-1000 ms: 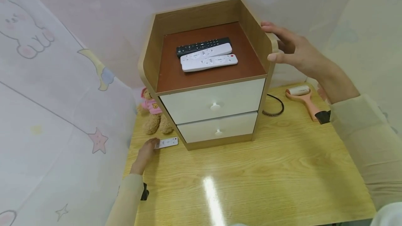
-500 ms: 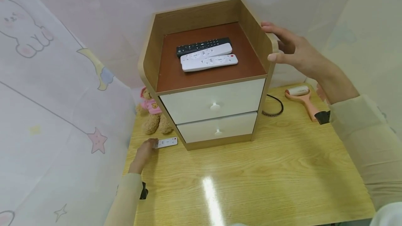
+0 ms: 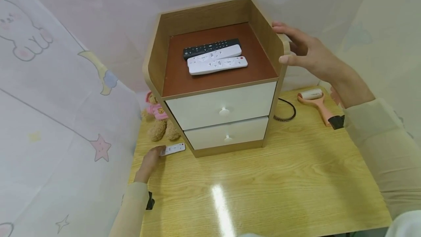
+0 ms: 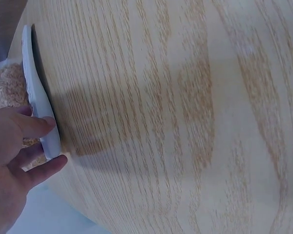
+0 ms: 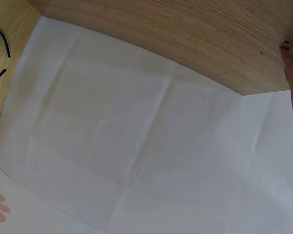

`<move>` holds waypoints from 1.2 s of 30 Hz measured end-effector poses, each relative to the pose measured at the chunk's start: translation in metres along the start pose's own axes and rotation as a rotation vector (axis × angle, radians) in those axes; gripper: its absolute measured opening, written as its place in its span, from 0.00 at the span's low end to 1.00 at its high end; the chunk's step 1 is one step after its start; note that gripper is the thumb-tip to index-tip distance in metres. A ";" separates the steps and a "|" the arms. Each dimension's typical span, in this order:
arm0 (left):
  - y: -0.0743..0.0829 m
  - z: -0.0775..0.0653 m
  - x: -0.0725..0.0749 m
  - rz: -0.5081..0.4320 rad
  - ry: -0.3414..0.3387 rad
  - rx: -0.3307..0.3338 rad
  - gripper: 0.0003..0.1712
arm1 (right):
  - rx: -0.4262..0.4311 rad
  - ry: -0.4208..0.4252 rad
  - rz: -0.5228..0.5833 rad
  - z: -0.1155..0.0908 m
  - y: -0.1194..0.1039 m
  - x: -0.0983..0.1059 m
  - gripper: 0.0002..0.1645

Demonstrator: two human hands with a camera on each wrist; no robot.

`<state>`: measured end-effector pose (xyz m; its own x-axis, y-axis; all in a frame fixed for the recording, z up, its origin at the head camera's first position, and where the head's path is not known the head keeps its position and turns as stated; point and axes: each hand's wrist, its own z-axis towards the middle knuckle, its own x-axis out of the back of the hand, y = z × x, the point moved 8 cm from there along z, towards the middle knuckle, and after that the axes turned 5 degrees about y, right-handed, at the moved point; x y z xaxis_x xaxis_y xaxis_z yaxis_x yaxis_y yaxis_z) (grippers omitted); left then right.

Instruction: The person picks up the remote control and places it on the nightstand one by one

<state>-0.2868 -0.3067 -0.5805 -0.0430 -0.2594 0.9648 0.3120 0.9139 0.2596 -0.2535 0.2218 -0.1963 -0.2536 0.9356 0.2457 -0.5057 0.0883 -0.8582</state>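
On the table's left side, my left hand (image 3: 151, 162) pinches the near end of a white remote control (image 3: 174, 149). In the left wrist view, the thumb lies on one side of the remote control (image 4: 37, 92) and a finger shows past its end. My right hand (image 3: 315, 56) rests against the right side panel of a small wooden cabinet (image 3: 277, 61), thumb by its front edge. A fingertip touches that panel (image 5: 195, 39) in the right wrist view. On the cabinet's brown top lie a black remote (image 3: 210, 48) and two white remotes (image 3: 218, 66), partly overlapping.
Two white drawers (image 3: 220, 107) with round knobs front the cabinet. A teddy bear (image 3: 159, 114) in pink sits left of it. To the right lie a black coiled cord (image 3: 289, 118) and an orange lint roller (image 3: 317, 101). Printed cloth walls (image 3: 65, 101) surround the table (image 3: 279, 189).
The view has shifted very slightly. Both hands and the remotes otherwise keep their places.
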 end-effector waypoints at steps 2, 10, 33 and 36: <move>0.000 -0.001 0.001 0.017 0.014 -0.011 0.24 | 0.001 -0.003 -0.003 0.001 0.000 -0.001 0.42; -0.004 -0.006 0.003 0.052 0.061 -0.021 0.25 | -0.006 -0.009 0.027 0.002 0.000 -0.003 0.42; 0.003 -0.036 0.028 0.063 0.151 -0.056 0.29 | -0.006 -0.004 0.021 0.000 -0.001 -0.002 0.42; 0.004 -0.038 0.032 0.076 0.141 -0.063 0.29 | -0.007 -0.003 0.023 0.000 -0.001 -0.002 0.42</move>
<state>-0.2508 -0.3230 -0.5503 0.1155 -0.2353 0.9650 0.3686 0.9123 0.1784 -0.2521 0.2198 -0.1961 -0.2679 0.9363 0.2273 -0.4940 0.0690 -0.8667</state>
